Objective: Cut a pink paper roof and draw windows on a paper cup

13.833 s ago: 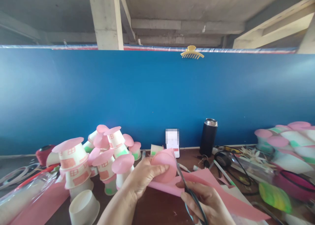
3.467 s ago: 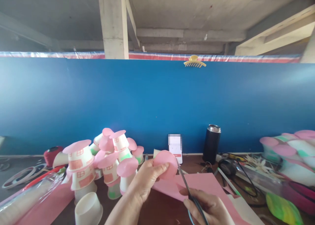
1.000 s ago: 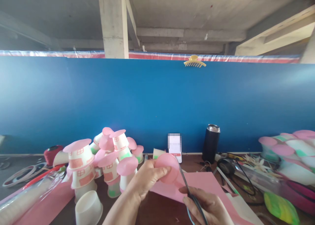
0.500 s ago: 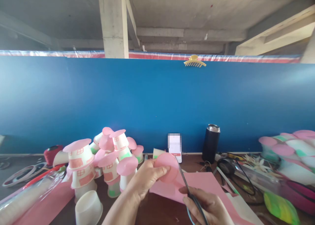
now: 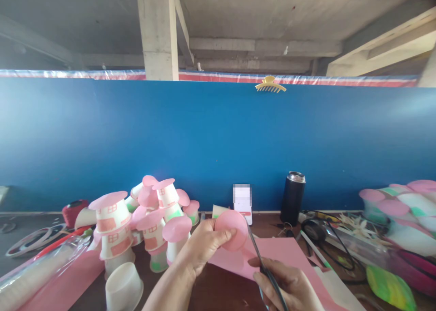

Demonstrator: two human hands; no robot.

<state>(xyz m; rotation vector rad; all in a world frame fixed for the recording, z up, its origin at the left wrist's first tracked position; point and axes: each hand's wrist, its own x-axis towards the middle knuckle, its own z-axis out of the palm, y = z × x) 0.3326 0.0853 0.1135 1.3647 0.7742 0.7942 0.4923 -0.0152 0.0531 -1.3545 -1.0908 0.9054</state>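
My left hand pinches a round pink disc, thumb across its face, at the edge of a pink paper sheet lying on the brown table. My right hand is closed round the handles of black scissors. Their blades point up along the right edge of the disc, where it joins the sheet. Both hands sit low in the middle of the head view.
A heap of paper cups with pink round tops lies left, a plain white cup in front. Behind stand a black flask and a white card against the blue wall. Cables, tape rolls and more pink-topped cups lie around.
The disc in my left hand has turned slightly while the scissors stay at its right edge. The hands have hardly shifted; the view moved a little.
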